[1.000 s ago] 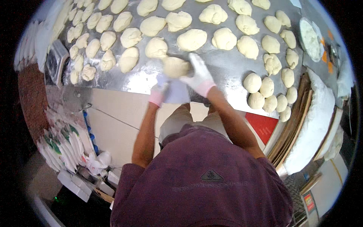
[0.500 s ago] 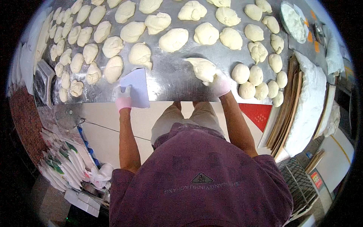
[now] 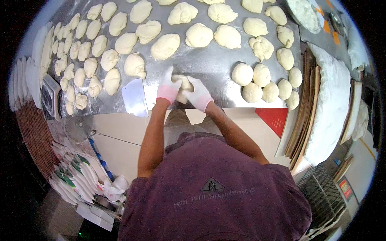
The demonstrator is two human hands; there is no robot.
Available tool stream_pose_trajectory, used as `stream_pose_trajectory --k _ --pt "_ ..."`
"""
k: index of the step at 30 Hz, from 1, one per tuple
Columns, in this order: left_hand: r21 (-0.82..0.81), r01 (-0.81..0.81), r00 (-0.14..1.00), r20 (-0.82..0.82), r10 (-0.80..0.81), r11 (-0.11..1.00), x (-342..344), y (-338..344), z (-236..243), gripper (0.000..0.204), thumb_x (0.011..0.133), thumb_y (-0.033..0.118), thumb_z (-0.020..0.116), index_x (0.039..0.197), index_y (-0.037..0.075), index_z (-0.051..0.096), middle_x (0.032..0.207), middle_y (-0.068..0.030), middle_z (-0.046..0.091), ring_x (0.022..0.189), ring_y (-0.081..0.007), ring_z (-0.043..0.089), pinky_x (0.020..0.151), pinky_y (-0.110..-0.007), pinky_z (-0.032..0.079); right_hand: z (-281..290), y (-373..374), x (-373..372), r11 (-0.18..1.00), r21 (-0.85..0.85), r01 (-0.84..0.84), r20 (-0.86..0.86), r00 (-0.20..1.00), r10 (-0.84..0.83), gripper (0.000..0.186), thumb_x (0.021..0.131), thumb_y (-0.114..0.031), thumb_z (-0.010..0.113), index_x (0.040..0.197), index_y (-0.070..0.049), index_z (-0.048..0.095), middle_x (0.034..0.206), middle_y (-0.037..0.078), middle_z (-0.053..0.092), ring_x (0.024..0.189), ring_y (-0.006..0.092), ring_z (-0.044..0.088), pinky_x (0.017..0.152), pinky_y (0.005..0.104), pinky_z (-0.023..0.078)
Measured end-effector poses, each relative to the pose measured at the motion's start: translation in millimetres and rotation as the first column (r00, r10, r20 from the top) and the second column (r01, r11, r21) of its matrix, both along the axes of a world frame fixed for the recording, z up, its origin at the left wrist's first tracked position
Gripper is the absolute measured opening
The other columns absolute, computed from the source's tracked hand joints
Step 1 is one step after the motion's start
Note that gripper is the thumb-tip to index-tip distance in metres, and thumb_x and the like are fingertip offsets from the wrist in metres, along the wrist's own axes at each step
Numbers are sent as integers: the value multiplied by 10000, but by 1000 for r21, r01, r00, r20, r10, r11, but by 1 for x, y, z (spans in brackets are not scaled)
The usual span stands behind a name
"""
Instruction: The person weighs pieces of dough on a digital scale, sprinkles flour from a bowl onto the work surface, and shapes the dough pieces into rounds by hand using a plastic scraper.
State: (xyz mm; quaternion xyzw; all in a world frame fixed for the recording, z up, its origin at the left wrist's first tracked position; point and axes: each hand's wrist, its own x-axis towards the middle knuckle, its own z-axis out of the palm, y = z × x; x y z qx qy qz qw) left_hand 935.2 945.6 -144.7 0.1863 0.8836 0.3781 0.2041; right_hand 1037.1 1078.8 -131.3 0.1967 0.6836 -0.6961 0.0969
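Note:
Both my hands wear white gloves with pink cuffs. My left hand (image 3: 169, 87) and my right hand (image 3: 197, 95) close in on a piece of dough (image 3: 182, 89) from either side, near the front of the metal table. My fingers partly cover it. Left of my left hand lies a pale, flat scraper (image 3: 135, 97), untouched, at the table's front edge. Several smooth round dough balls (image 3: 252, 92) sit in a group to the right of my hands. Many rougher lumps of dough (image 3: 165, 46) lie in rows beyond my hands and to the left.
A kitchen scale (image 3: 50, 95) stands at the table's left end. A bowl of white flour (image 3: 304, 15) is at the far right. Beside the table's right side, upright boards (image 3: 307, 104) lean with a white sack-like bundle (image 3: 327, 104). The metal table (image 3: 221, 96) ends just before my body.
My left hand has let go of the scraper and moved right to the dough. My right hand has brought the dough piece leftward, and both hands now hold it.

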Motion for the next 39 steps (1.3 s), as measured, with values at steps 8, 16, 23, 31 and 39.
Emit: stream_pose_trajectory --k 8,16,23,31,39 --pt "-411 350 936 195 -294 842 -15 4 28 355 840 257 583 1135 62 602 1168 -197 596 1086 -350 572 918 -398 456 10 -13 7 762 648 8 -45 999 28 569 810 -236 634 1322 -60 458 1183 200 537 1076 389 561 901 442 473" --pt "-56 401 907 -115 -404 915 -34 -5 32 448 818 231 636 1231 71 570 1211 -216 579 1087 -334 583 973 -389 442 -32 -5 -31 512 818 264 -385 912 145 538 749 -98 622 1260 10 495 1262 224 535 1187 404 471 1005 440 362" --pt "-162 475 879 143 -456 865 -9 -26 16 284 863 224 585 1061 20 596 1039 -155 625 898 -400 599 782 -438 491 19 -20 5 780 623 64 -288 945 153 519 720 -29 604 1221 53 496 1233 264 529 1161 433 467 979 473 387" --pt "-269 202 978 -3 -211 942 -51 21 63 332 803 228 643 1103 91 612 1053 -195 608 988 -394 582 844 -445 480 -33 -23 -55 460 856 236 -269 963 8 541 701 -80 608 1233 -6 546 1338 208 494 1255 387 439 1012 439 370" --pt "-9 239 968 -76 -239 971 -10 -7 45 325 789 158 679 1103 89 627 906 -161 601 821 -341 589 777 -423 484 -36 -17 -38 633 741 225 -384 915 124 483 763 -79 574 1240 -4 550 1343 221 501 1282 376 450 1054 450 364"
